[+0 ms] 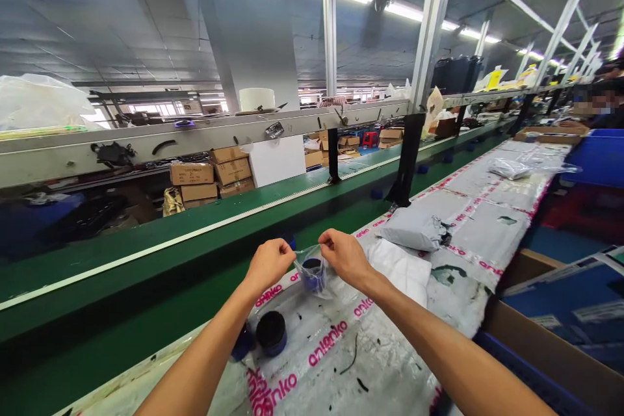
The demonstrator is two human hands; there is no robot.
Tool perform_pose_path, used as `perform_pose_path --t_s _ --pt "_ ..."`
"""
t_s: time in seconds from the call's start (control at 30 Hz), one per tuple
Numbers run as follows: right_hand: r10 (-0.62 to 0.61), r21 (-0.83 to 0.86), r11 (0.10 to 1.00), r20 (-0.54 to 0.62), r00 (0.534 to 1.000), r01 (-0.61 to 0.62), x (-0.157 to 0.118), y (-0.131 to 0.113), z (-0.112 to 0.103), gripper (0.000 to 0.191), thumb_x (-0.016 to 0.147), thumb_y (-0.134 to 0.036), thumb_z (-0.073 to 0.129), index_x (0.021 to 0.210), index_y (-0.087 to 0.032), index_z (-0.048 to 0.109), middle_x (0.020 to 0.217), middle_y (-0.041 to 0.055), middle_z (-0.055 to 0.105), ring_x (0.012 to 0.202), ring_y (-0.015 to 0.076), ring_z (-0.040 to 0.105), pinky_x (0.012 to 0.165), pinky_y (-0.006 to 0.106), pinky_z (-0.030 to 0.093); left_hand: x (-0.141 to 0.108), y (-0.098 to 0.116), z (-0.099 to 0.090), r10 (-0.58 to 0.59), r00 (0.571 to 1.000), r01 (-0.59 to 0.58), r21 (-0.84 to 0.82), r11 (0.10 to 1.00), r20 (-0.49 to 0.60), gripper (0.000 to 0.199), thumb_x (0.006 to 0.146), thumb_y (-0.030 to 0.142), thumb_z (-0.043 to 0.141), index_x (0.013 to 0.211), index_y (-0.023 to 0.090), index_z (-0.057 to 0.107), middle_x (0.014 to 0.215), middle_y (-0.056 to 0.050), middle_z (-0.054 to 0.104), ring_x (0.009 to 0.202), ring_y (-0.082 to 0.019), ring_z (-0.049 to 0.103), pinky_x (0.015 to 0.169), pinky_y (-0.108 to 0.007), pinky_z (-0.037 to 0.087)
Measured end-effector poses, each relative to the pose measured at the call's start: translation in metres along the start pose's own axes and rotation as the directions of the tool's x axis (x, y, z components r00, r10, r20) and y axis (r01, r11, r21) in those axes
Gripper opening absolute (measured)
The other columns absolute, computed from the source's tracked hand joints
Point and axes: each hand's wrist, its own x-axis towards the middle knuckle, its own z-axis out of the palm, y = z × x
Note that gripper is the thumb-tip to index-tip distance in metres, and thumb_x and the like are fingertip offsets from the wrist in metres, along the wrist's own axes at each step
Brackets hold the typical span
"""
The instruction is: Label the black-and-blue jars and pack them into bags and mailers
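A clear plastic bag [319,287] with a blue, dark-topped round piece [312,273] inside it hangs between my hands. My left hand [270,264] pinches one upper corner of the bag. At the opposite corner, my right hand [345,259] is pinched on the plastic as well. Below my left hand, a similar round piece [271,333] with a dark top and blue side stands on the covered table. Another blue piece [242,343] beside it is partly hidden by my left forearm.
A green conveyor belt [195,273] runs past the table's far side, carrying several blue pieces. A grey plastic package [412,229] and white bags [397,270] lie to the right on the printed table cover [361,351]. Blue bins [597,159] stand at the right.
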Motion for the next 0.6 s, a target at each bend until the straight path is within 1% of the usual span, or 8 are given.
perform_pose_path --t_s 0.07,0.17,0.23,0.3,0.37,0.4,0.5,0.6 --pt "0.001 -0.005 1.0 0.033 0.999 -0.001 -0.001 0.006 -0.008 0.017 0.082 -0.012 0.06 0.092 -0.021 0.07 0.082 0.0006 0.077 0.076 0.0172 0.07 0.068 0.025 0.049 -0.004 0.005 0.006 0.007 1.0 -0.006 -0.03 1.0 0.024 0.024 0.096 0.038 0.063 0.096 0.014 0.067 0.092 -0.002 0.07 0.079 -0.016 0.067 0.074 -0.034 0.058" --pt "0.018 -0.033 0.999 0.05 0.999 -0.017 -0.008 0.025 -0.026 0.014 0.084 -0.014 0.062 0.093 -0.021 0.07 0.082 -0.0009 0.077 0.076 0.0154 0.071 0.068 0.022 0.049 -0.007 0.009 0.023 0.006 0.998 -0.001 -0.09 0.996 0.057 0.025 0.096 0.039 0.063 0.096 0.014 0.067 0.09 -0.002 0.069 0.075 -0.014 0.066 0.07 -0.032 0.057" --pt "0.053 -0.078 0.996 0.006 0.999 -0.053 -0.016 0.04 -0.044 0.013 0.09 -0.02 0.059 0.096 -0.021 0.07 0.088 0.001 0.078 0.079 0.0163 0.071 0.07 0.024 0.05 -0.005 0.01 0.033 0.001 0.998 0.007 -0.138 0.99 0.056 0.025 0.096 0.04 0.063 0.096 0.015 0.066 0.089 -0.002 0.069 0.074 -0.014 0.065 0.07 -0.032 0.057" --pt "0.103 -0.147 0.983 -0.072 0.992 -0.113 -0.028 0.054 -0.064 0.019 0.096 -0.028 0.052 0.1 -0.019 0.069 0.092 0.0051 0.077 0.082 0.0195 0.071 0.071 0.027 0.049 0.0 0.008 0.036 -0.007 0.999 0.014 -0.19 0.982 0.039 0.027 0.097 0.041 0.062 0.093 0.015 0.066 0.086 -0.001 0.068 0.073 -0.014 0.065 0.07 -0.031 0.056" --pt "0.145 -0.226 0.959 -0.132 0.981 -0.172 -0.045 0.064 -0.079 0.027 0.099 -0.037 0.05 0.094 -0.019 0.07 0.089 0.0085 0.076 0.081 0.0236 0.07 0.069 0.031 0.046 0.004 0.005 0.034 -0.005 1.0 0.008 -0.244 0.97 0.016 0.031 0.097 0.044 0.061 0.088 0.015 0.066 0.081 0.0 0.067 0.069 -0.014 0.064 0.069 -0.031 0.055" --pt "0.158 -0.263 0.945 -0.146 0.977 -0.192 -0.054 0.067 -0.083 0.029 0.098 -0.04 0.053 0.089 -0.019 0.07 0.086 0.01 0.074 0.081 0.0255 0.069 0.069 0.032 0.045 0.005 0.003 0.031 -0.001 1.0 0.0 -0.271 0.963 -0.001 0.033 0.097 0.045 0.06 0.087 0.015 0.066 0.079 0.001 0.067 0.068 -0.014 0.064 0.068 -0.031 0.055" --pt "0.189 -0.334 0.914 -0.152 0.97 -0.231 -0.083 0.071 -0.077 0.028 0.087 -0.045 0.069 0.077 -0.019 0.069 0.087 0.0148 0.071 0.088 0.0318 0.066 0.07 0.035 0.043 0.005 0.002 0.023 0.015 0.997 -0.038 -0.335 0.941 -0.071 0.036 0.097 0.047 0.054 0.083 0.016 0.065 0.081 -0.001 0.07 0.068 -0.014 0.065 0.065 -0.029 0.051" --pt "0.233 -0.317 0.909 -0.151 0.961 -0.27 -0.097 0.071 -0.06 0.018 0.083 -0.035 0.074 0.076 -0.019 0.069 0.092 0.0167 0.07 0.097 0.0342 0.063 0.073 0.036 0.043 -0.004 0.01 0.018 0.047 0.991 -0.089 -0.34 0.936 -0.128 0.035 0.092 0.047 0.052 0.076 0.018 0.064 0.077 -0.001 0.07 0.069 -0.017 0.065 0.062 -0.027 0.044"
